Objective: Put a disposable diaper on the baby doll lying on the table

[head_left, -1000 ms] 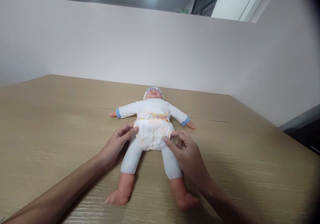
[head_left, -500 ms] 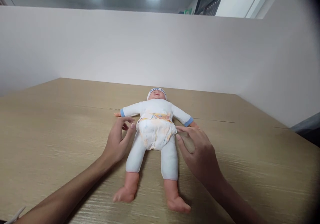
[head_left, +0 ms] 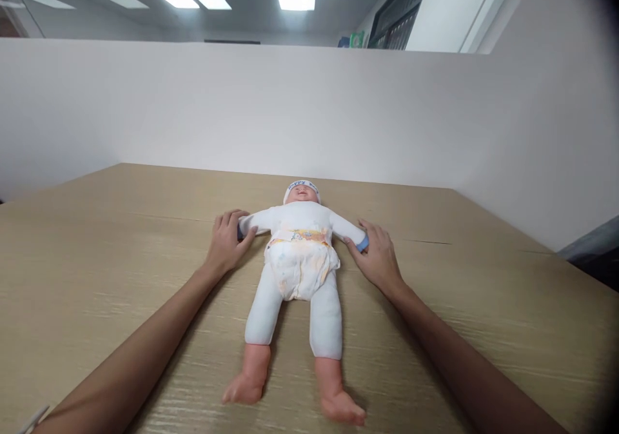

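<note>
Doll lies on its back between my 2 hands, head beyond my fingertips, feet between my forearms. My left hand curls around 1 sleeve end; the fingers of my right hand close around the other, thumb on the near side of the blue cuff. Squeeze at either: cannot tell. Step in hand, my reading: settling the arms, with the diaper on, midway between my hands and nearer me. Next move probably calls for an even, light hold on both sides. Surface: wood-grain table, thin seams outward of my fingers. Room: pale wall beyond my fingertips, lit ceiling panels above it.
</note>
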Available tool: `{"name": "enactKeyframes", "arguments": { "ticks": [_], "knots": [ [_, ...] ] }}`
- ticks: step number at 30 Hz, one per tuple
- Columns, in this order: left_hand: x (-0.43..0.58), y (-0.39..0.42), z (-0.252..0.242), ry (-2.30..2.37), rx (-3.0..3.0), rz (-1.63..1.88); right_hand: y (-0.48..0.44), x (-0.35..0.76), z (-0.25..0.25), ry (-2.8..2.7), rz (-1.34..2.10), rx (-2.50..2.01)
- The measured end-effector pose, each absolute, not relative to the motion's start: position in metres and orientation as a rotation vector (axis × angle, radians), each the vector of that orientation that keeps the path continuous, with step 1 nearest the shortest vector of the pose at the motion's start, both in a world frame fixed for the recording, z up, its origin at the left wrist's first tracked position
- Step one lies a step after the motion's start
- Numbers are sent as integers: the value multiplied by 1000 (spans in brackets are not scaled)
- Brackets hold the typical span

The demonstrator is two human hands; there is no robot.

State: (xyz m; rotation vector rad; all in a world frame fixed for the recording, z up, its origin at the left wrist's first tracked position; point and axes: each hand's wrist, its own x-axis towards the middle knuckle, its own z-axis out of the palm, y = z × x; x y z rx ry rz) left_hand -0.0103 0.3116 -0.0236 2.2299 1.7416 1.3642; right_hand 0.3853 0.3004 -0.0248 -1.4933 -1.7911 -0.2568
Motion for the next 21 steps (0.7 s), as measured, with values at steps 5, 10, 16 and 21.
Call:
{"name": "enactKeyframes", "arguments": {
  "ticks": [5, 10, 16, 21],
  "knots": [
    [-6, 335, -32, 1739, 2291, 1132, 318, 385, -29, -1911, -124, -1474],
    [0, 330, -32, 1927, 2245, 1022, 309, 382, -25, -1878, -85, -1531],
    [30, 312, -21, 1904, 2140, 819, 291, 341, -24, -1708, 139, -1640],
    [46, 288, -1, 1727, 1953, 852, 276, 318, -16, -1647, 365, -1475]
  ]
}}
